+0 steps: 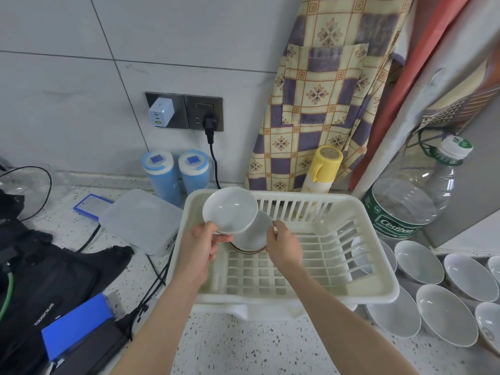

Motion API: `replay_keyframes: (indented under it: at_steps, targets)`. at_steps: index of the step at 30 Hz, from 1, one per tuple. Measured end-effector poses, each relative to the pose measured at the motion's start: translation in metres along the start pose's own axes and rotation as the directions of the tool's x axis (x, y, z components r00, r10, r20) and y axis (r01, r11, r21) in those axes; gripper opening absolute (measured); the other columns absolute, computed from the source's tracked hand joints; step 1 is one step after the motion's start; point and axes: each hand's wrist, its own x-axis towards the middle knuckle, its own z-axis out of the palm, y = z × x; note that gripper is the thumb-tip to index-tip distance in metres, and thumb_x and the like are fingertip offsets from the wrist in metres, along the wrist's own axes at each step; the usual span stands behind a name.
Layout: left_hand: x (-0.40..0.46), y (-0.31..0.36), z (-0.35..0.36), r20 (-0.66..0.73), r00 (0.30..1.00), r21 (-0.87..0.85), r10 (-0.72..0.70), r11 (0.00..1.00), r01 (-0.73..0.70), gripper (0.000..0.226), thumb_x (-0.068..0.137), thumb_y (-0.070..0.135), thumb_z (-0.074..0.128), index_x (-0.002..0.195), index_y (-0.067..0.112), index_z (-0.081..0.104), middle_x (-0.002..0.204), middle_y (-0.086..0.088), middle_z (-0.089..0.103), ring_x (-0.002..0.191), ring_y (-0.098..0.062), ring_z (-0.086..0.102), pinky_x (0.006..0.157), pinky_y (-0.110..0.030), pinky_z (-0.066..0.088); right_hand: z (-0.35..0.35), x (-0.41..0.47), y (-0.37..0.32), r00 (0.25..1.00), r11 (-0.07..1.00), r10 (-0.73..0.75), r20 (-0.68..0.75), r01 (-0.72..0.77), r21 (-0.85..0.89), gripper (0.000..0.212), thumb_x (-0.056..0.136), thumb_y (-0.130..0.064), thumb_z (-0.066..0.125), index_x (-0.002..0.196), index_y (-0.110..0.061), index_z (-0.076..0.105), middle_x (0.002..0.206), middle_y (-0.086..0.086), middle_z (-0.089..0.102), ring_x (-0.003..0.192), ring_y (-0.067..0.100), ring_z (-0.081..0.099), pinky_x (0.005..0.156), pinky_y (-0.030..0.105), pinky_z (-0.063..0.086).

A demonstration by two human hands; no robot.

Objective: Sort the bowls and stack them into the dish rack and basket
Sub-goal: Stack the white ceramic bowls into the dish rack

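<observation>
Hands (pixel 201 246) — bowl (pixel 230 211) over basket rim (pixel 378 209)

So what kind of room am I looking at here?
Most likely a home kitchen counter. A white plastic dish rack sits on a speckled countertop, loose white bowls wait beside it, and a patterned apron hangs against the tiled wall.

Glossy white ceramic bowl (pixel 230 209), matt cream plastic dish rack (pixel 378 266), speckled stone-look counter (pixel 243 345).
</observation>
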Motion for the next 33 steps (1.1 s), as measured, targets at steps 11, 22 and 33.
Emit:
replay_keyframes:
  at_steps: [11, 22, 33]
  targets:
    - [0.001, -0.004, 0.005, 0.001, 1.000, 0.168, -0.025, 0.985, 0.024, 0.024, 0.085, 0.014, 0.048, 0.104, 0.012, 0.064, 0.073, -0.015, 0.076, 0.033, -0.007, 0.021, 0.034, -0.018, 0.021, -0.034, -0.011, -0.010, 1.000, 0.947, -0.016, 0.015, 0.010, 0.322, 0.041, 0.095, -0.050, 0.037, 0.119, -0.027, 0.062, 0.068, -0.004, 0.067, 0.070, 0.011, 0.064, 0.062, 0.030, 0.049]
    - [-0.004, -0.004, 0.010, 0.080, 0.995, 0.142, -0.058, 0.989, 0.046, 0.037, 0.091, 0.030, 0.066, 0.124, 0.019, 0.055, 0.077, -0.014, 0.077, 0.034, -0.006, 0.031, 0.035, -0.017, 0.025, -0.047, -0.003, -0.014, 0.995, 0.962, -0.017, 0.098, -0.010, 0.273, 0.029, 0.088, -0.011, 0.047, 0.111, -0.012, 0.064, 0.079, 0.019, 0.072, 0.059, 0.026, 0.063, 0.046, 0.025, 0.038]
    - [-0.003, -0.014, 0.010, 0.008, 0.980, 0.477, 0.199, 0.861, -0.178, 0.039, 0.092, 0.032, 0.066, 0.129, 0.023, 0.058, 0.074, 0.006, 0.076, 0.047, 0.003, 0.060, 0.047, -0.011, 0.039, -0.039, -0.001, -0.013, 0.991, 0.986, 0.037, 0.132, -0.057, 0.156, 0.026, 0.088, -0.016, 0.049, 0.112, -0.015, 0.059, 0.071, 0.001, 0.073, 0.037, 0.004, 0.043, 0.042, 0.021, 0.033]
